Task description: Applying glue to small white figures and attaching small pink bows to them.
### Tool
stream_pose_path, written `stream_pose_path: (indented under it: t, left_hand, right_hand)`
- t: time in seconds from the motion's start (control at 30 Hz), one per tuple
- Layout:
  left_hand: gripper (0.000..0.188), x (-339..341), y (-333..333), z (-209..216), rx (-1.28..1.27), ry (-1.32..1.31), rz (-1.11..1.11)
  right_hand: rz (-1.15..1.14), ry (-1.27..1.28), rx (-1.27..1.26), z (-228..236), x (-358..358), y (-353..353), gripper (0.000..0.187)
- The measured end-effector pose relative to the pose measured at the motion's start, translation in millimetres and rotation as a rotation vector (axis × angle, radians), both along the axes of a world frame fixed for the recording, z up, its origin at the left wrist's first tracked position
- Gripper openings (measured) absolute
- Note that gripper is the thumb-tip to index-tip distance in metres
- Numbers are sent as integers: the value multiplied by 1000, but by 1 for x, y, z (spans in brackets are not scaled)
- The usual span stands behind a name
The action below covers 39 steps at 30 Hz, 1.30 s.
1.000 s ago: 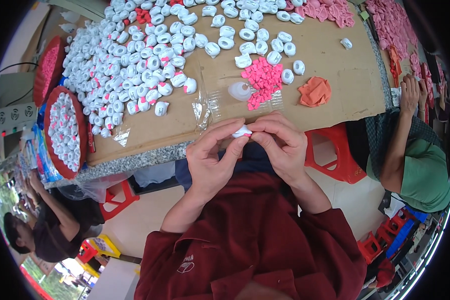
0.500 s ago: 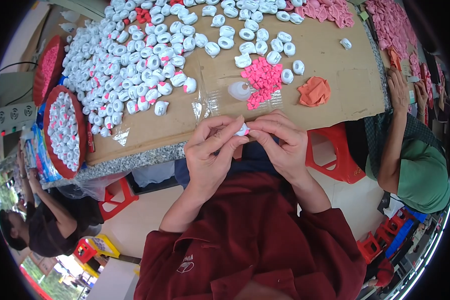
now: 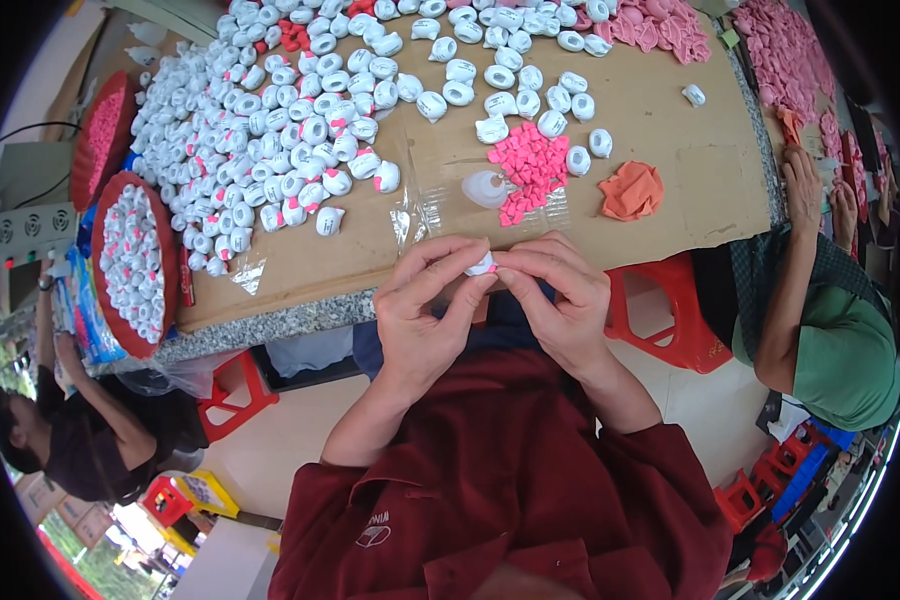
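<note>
So you've got one small, rounded white piece with a bit of pink on it (image 3: 481,265) pinched between both hands, right up near the front edge of the table. Your left hand (image 3: 415,325) has thumb and fingertips drawn in narrow on one side, and your right hand (image 3: 567,315) is closed on the other side, same kind of pinch. Fingers cover most of it, so I can't tell how the pink part sits.

Main thing I'd worry about is a slip: tiny rounded surface, fingertips only, so uneven pressure could pop it out. With the speckled grey granite edge (image 3: 280,318) that near, it might end up on the floor. Squeezing too hard could also knock the pink bit crooked, imo.

Also, the translucent rounded container (image 3: 484,189) sits just beyond your hands, touching the loose pile of small bright-pink pieces (image 3: 530,165). A careless knuckle there might tip it or scatter pink across the brown cardboard sheet (image 3: 710,185).
</note>
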<state>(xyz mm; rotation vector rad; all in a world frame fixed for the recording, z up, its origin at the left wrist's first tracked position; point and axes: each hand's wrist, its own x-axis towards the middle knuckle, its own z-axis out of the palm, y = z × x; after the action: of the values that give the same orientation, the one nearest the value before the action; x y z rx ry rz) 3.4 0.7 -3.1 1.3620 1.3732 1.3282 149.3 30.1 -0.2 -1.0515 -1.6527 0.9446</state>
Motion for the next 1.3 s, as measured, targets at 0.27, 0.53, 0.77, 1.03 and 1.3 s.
stream_pose_path:
  t: [0.27,0.53,0.77,1.03,1.3]
  left_hand:
    - [22,-16,20,3,-29,32,130]
    - [24,-24,24,-1,-37,214,226]
    - [28,-26,37,-2,65,565,315]
    - [26,15,100,14,333,851,173]
    - [28,23,80,18,237,523,100]
  right_hand:
    - [-203,-170,42,9,-6,21,26]
    - [-179,-321,289,2,-15,42,38]
    - [-189,-29,61,7,11,30,35]
    - [-218,41,0,6,33,18,35]
    - [-220,216,-2,9,43,7,32]
